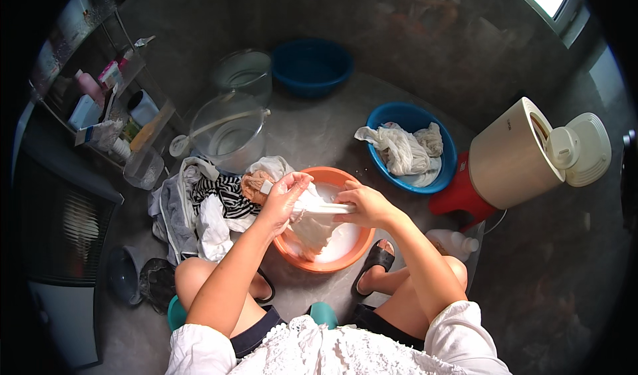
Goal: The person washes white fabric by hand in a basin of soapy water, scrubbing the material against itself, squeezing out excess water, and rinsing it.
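My left hand (285, 200) grips one end of a wet white garment (316, 225), and my right hand (360, 205) pinches its other end. Between them the upper edge is stretched taut while the rest hangs down. Beneath is an orange plastic basin (366, 243) holding whitish, cloudy water (347, 238). Left of the basin lies a pile of laundry: a grey garment (174, 210), a black-and-white striped cloth (232, 193), an orange-brown cloth (253, 184) and white pieces. To the right, a blue basin (451, 161) contains twisted, pale wet cloth (404, 148).
A cream-and-red appliance with a raised lid (516, 148) stands at right, a white plastic bottle (451, 243) near its base. Clear buckets (229, 141) and another blue basin (311, 71) are farther back. A shelf rack of toiletries (144, 126) stands at left.
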Motion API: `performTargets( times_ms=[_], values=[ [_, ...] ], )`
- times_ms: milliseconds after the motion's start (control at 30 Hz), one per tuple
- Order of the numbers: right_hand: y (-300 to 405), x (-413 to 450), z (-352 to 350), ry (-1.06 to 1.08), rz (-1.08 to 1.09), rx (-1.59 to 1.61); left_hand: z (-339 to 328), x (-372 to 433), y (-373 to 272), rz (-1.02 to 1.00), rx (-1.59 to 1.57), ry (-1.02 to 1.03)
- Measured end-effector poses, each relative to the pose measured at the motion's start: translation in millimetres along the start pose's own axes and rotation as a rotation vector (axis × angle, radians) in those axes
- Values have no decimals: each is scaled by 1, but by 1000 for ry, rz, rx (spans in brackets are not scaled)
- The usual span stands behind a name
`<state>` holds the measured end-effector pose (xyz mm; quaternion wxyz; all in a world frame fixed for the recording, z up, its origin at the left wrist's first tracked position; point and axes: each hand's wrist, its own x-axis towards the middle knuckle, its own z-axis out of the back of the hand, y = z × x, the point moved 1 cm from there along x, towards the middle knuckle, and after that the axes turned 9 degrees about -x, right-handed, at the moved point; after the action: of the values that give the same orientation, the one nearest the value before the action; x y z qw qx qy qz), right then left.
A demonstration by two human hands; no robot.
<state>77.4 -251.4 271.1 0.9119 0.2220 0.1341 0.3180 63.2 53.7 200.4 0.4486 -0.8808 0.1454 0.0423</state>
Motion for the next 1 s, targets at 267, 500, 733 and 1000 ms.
performTargets(
  times_ms=[267,500,733,1000],
  values=[
    [5,-5,12,-344,-242,1057,-17,-7,-8,-18,91,216],
    [186,27,-58,-587,311,8,67,-17,77,76,-554,51],
    [140,40,-65,-424,-181,177,-9,-21,68,330,-595,-31],
    [8,17,-31,-375,-138,198,-20,-18,43,432,-526,-55]
  ],
)
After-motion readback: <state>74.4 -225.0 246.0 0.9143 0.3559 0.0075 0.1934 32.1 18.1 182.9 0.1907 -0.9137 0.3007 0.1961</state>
